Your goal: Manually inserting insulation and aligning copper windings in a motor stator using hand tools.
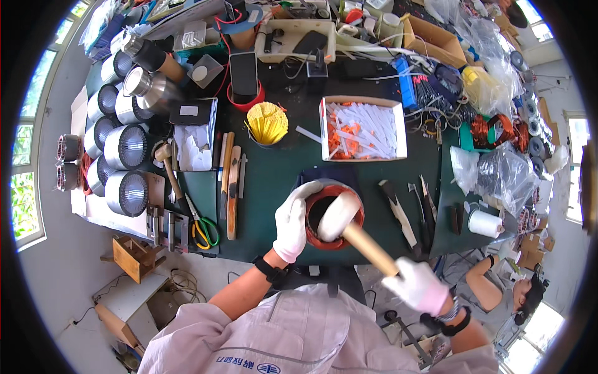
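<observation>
In a white glove, my left hand grips the left side of a round, reddish-brown wound motor stator at the table's front edge. My right hand, gloved too, is closed round the wooden handle of a mallet. Its pale head covers part of the stator's opening and right rim; whether it touches cannot be told. A dark cloth lies just behind the stator. To the right lies a knife-like tool with a pale wrapped grip, beside pliers or tweezers.
A white box of white and orange strips stands behind the stator. Yellow sticks fill a cup. Scissors, wooden strips and another mallet lie left, near stacked metal cylinders. A thread spool stands right; another person sits beyond.
</observation>
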Demonstrator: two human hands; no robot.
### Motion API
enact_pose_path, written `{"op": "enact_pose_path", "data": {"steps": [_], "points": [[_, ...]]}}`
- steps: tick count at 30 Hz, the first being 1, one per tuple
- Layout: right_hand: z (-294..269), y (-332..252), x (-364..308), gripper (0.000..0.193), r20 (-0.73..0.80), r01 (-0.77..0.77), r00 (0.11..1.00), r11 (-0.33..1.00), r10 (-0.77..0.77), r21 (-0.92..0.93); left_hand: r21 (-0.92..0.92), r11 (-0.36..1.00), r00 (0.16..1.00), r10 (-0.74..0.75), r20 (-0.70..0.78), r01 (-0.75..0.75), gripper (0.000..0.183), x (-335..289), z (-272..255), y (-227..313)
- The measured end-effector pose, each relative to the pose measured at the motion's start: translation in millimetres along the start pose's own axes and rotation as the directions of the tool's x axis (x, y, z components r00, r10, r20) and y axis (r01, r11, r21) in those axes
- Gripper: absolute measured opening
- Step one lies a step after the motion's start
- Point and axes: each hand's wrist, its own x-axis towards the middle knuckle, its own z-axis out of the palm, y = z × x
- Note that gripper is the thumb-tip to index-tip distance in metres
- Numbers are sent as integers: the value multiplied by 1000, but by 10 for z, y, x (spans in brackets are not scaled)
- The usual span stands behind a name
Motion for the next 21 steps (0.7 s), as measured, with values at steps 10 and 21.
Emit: {"op": "enact_pose_path", "data": {"steps": [10, 21], "points": [[168, 57, 26, 35, -68, -105, 991, 990, 112, 95, 70, 997, 1000, -26, 10, 26, 66, -6, -33, 38], [12, 35, -59, 29, -158, -90, 981, 981, 117, 173, 179, 983, 998, 54, -28, -48, 62, -85, 29, 36]]}}
